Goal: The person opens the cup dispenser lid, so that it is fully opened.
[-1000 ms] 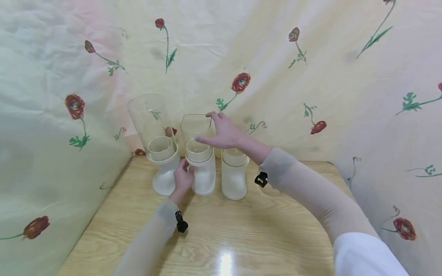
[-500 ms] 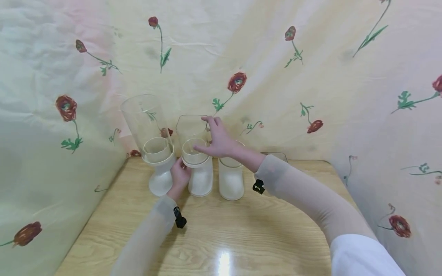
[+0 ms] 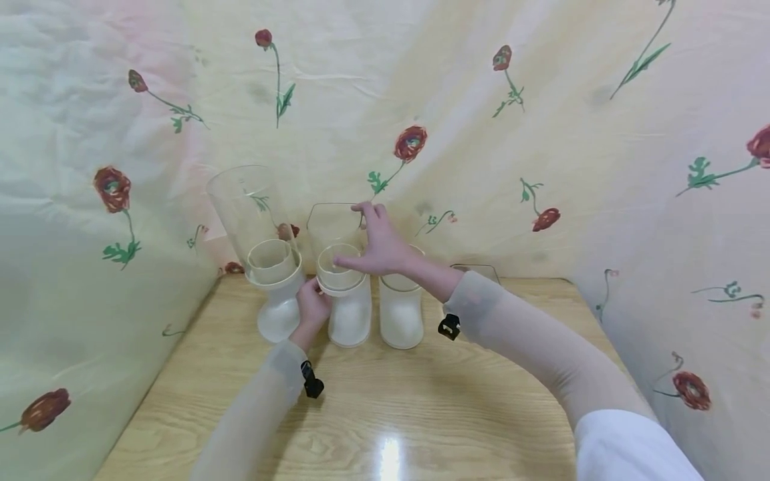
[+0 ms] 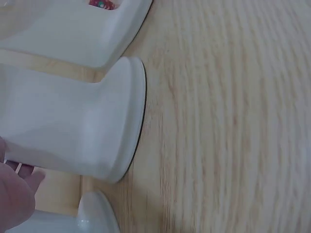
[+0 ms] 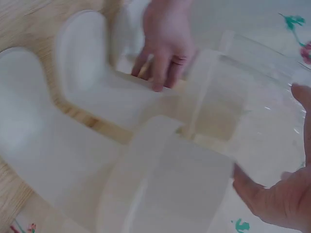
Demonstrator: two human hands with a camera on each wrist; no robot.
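Note:
Three white stands with round collars are lined up at the back of the table. A clear container with an angular rim sits over the collar of the middle stand. My right hand grips this container, thumb and fingers spread around its wall; the right wrist view has the thumb on the near side. Below the collar, my left hand holds the middle stand, its fingers curled about the neck and partly hidden. A tall clear cylinder tilts back over the left stand.
The right stand has a collar, partly covered by my right forearm. Behind that forearm shows the rim of another clear container. Wooden tabletop extends in front. Flower-print cloth hangs close behind and at both sides.
The head view has shifted slightly. My right hand has come down a little along the clear container. My left hand keeps its place on the middle stand.

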